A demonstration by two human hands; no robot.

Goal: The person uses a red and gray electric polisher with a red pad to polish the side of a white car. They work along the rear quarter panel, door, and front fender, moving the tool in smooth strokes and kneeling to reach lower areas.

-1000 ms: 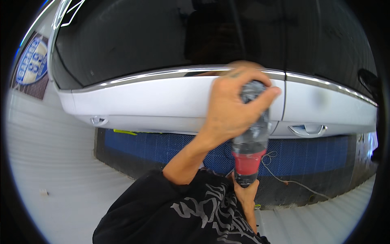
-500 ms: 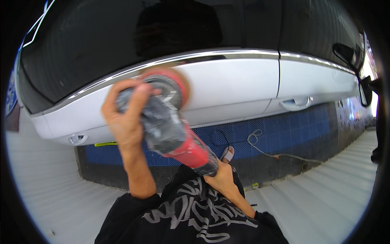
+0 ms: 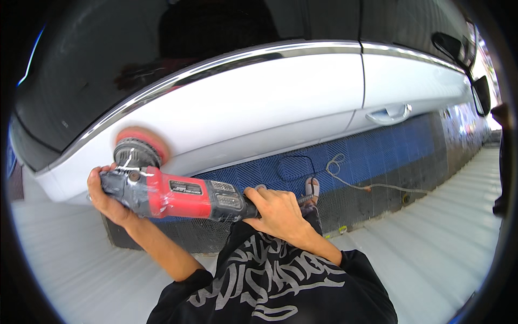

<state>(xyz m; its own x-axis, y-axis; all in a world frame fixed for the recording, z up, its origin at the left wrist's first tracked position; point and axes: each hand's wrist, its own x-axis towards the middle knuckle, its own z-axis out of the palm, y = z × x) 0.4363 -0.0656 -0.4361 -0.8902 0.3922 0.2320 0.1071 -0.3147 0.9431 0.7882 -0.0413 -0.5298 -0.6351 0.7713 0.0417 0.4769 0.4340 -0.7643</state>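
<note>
A red and black car polisher (image 3: 181, 195) lies across in front of me, its head to the left. The round red pad (image 3: 141, 141) rests against the white car door panel (image 3: 259, 102), below the chrome window trim, and looks blurred at its rim. My left hand (image 3: 108, 197) is wrapped round the polisher's dark head end, close under the pad. At the other end my right hand (image 3: 278, 215) grips the rear handle, its fingers partly hidden.
Dark windows (image 3: 226, 27) reflect me above the trim. A door handle (image 3: 389, 114) and a side mirror (image 3: 480, 96) stand to the right. On the blue floor tiles (image 3: 377, 154) lies a loosely coiled pale cable (image 3: 345, 183), close to my sandalled foot (image 3: 312, 188). Pale ridged sheeting (image 3: 421, 227) is behind me.
The polisher has moved left and down along the car's side, from near the window trim, and has swung closer to level. Both hands have kept their hold.
</note>
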